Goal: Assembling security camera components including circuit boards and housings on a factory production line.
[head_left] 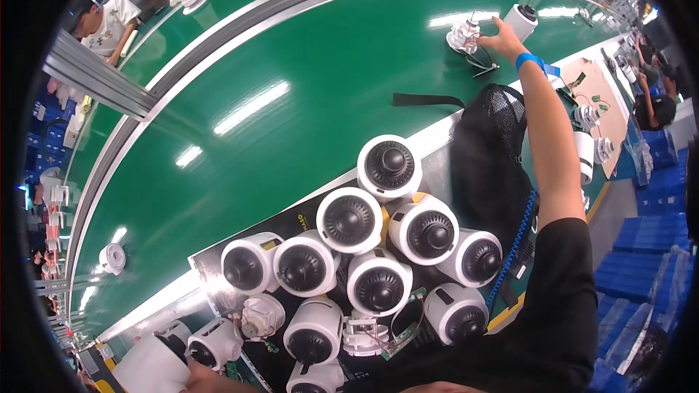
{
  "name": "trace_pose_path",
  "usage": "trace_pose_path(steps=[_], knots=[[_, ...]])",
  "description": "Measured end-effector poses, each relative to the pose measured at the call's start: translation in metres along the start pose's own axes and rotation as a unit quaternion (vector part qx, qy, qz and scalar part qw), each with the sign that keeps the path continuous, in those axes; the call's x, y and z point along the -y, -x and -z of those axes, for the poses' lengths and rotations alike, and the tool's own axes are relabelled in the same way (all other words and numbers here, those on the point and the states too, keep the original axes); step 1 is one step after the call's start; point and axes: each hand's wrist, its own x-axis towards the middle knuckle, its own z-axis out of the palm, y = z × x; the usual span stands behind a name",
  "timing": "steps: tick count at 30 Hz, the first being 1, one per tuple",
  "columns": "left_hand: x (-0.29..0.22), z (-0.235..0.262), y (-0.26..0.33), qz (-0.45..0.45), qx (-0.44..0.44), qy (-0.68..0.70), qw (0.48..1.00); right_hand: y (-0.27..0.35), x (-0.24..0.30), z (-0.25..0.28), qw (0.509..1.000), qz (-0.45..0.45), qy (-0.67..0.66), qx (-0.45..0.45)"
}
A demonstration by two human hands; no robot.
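My right hand (504,42) reaches far over the green surface, thumb and index finger apart. At its fingertips stands a white camera mechanism (464,36) with a cable at its base; I cannot tell whether they touch. A white cylindrical camera (521,22) with a black end is just beyond the hand. At the lower left edge, my left hand (206,378), partly cut off, closes on a large white camera housing (151,365); most of its fingers are hidden. Several white cameras with ribbed black fronts, such as this camera (389,166), are piled between my arms.
A black mesh bag (491,138) lies beside my right forearm, near a blue coiled cord (518,247). A metal rail (218,47) curves across the green conveyor (291,145). One white part (112,257) lies at left. Another person (109,25) sits beyond the rail.
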Motion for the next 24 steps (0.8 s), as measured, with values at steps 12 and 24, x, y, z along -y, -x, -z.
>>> trace_pose_path(steps=[12,24], knots=[[0.061,-0.04,-0.002,0.188,0.257,0.28,0.906,0.005,0.04,-0.04,0.951,0.096,-0.237,0.171],[-0.006,0.042,-0.006,0.059,-0.104,0.06,0.991,0.033,0.088,-0.022,0.998,0.024,-0.024,0.061]])
